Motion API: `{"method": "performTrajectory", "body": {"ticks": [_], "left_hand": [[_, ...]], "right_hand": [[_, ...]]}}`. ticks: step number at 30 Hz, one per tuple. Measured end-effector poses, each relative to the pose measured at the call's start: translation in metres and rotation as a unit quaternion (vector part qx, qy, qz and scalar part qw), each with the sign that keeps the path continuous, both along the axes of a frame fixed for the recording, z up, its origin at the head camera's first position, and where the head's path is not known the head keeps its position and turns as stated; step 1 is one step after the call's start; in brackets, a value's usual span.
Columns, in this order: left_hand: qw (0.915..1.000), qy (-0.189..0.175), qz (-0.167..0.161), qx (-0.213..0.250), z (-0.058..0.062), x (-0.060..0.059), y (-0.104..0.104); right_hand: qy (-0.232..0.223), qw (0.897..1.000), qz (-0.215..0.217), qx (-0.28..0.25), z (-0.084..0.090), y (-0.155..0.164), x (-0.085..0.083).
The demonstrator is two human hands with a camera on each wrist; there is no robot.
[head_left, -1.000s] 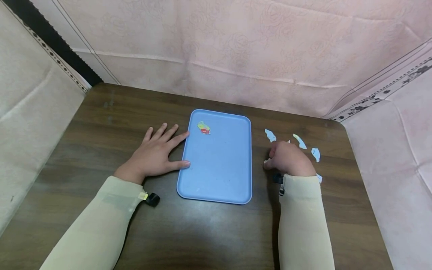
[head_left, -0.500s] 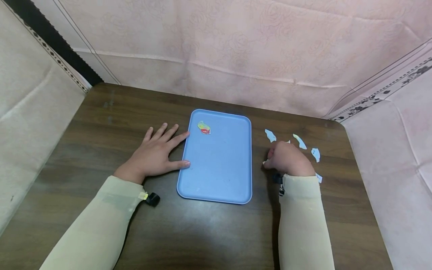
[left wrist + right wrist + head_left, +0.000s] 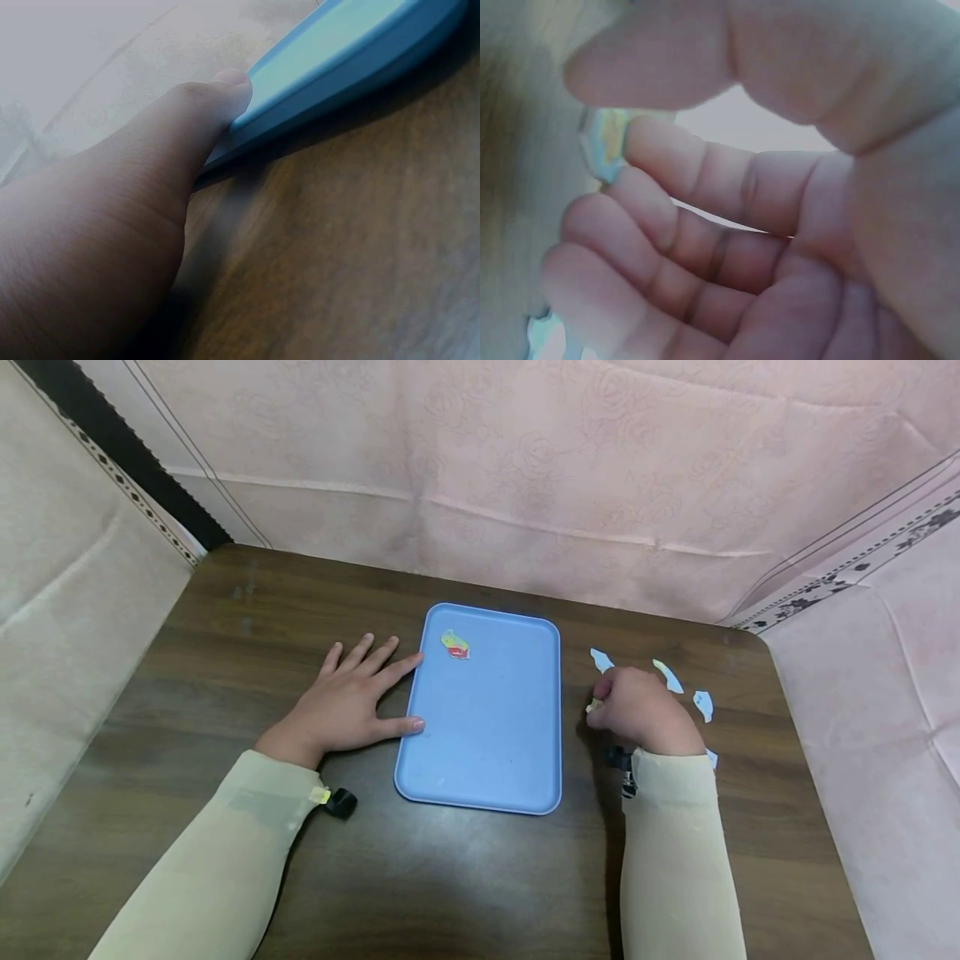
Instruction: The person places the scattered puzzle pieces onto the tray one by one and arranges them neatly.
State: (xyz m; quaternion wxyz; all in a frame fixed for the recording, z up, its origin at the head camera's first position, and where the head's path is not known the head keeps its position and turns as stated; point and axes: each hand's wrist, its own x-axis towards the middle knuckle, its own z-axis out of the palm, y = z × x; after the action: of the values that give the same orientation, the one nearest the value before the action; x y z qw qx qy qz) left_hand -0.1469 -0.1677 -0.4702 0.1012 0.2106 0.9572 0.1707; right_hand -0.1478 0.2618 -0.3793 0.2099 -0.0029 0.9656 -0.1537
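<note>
I see pale cloth (image 3: pixel 525 468) behind and at both sides of the brown table (image 3: pixel 465 877), with dark flower-like figures along its bands. Two light sleeves (image 3: pixel 678 852) reach in over the table. Between them lies the blue tray (image 3: pixel 480 735). The left hand (image 3: pixel 330 702) is spread wide on its left, thumb and index finger touching the rim. The right hand (image 3: pixel 641 710), fingers bent, is well narrowed: I have it pinching a small yellowish piece (image 3: pixel 607 142) at the fingertips, just right of the tray. A black device (image 3: pixel 340 803) sits at the left cuff. Near the tray's far left corner is a red-and-green piece (image 3: pixel 455 645). Around the right hand lie pale blue pieces (image 3: pixel 702 706); the hand partly blocks my view of one, the sleeve another. Any marks on them are too small for me to read.
</note>
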Motion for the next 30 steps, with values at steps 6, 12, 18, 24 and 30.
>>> {"method": "performTrajectory", "body": {"ticks": [6,12,18,24,30], "left_hand": [[1.0000,0.000,0.000,0.000,-0.001,0.000,0.000],[1.0000,0.001,0.001,0.000,-0.001,0.000,-0.001],[1.0000,0.005,-0.001,0.002,-0.002,0.000,-0.001],[1.0000,0.007,-0.001,0.002,-0.002,0.000,0.000],[1.0000,0.004,0.000,0.003,-0.001,0.000,0.000]], "right_hand": [[0.044,0.999,0.003,-0.024,0.002,-0.007,0.000],[0.099,0.994,0.013,-0.045,0.004,-0.018,0.000],[0.124,0.990,0.022,-0.057,0.004,-0.029,-0.004],[0.138,0.988,0.039,-0.064,0.007,-0.042,-0.011],[0.147,0.985,0.072,-0.056,0.012,-0.058,-0.024]]}}
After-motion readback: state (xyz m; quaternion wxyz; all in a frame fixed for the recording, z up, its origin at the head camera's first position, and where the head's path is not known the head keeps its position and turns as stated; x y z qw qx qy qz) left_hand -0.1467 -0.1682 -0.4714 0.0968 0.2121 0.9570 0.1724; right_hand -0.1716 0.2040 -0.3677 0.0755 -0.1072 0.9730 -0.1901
